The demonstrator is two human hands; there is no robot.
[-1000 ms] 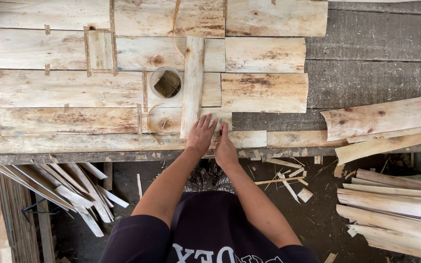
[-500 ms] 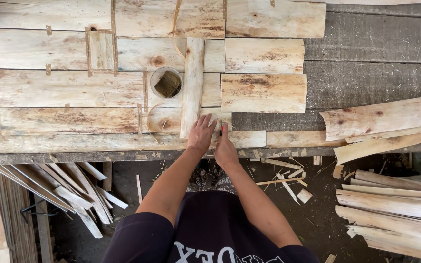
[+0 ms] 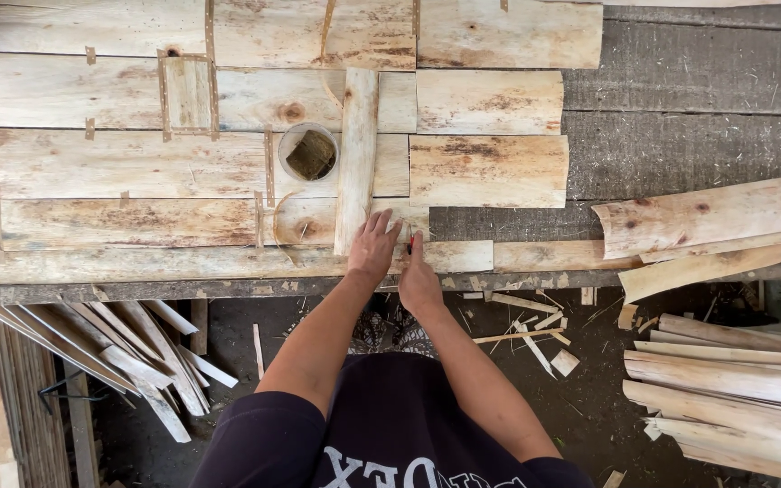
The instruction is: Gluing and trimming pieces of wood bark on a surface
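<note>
A narrow pale veneer strip [image 3: 357, 154] lies upright across a patchwork of flat wooden veneer sheets [image 3: 128, 163] on the bench. My left hand [image 3: 372, 250] rests flat on the strip's near end, fingers spread. My right hand [image 3: 418, 278] is just beside it at the bench's front edge, curled, with one finger stretched onto the wood. A small dark bit shows at that fingertip; I cannot tell whether the hand holds anything. A round hole [image 3: 310, 153] in the sheets, left of the strip, shows a dark lump inside.
Curled veneer pieces [image 3: 707, 217] lie on the bare grey bench top [image 3: 680, 90] at right. More strips are stacked on the ground at lower right [image 3: 725, 370] and lower left [image 3: 101, 348]. Scraps litter the dirt floor [image 3: 535, 325].
</note>
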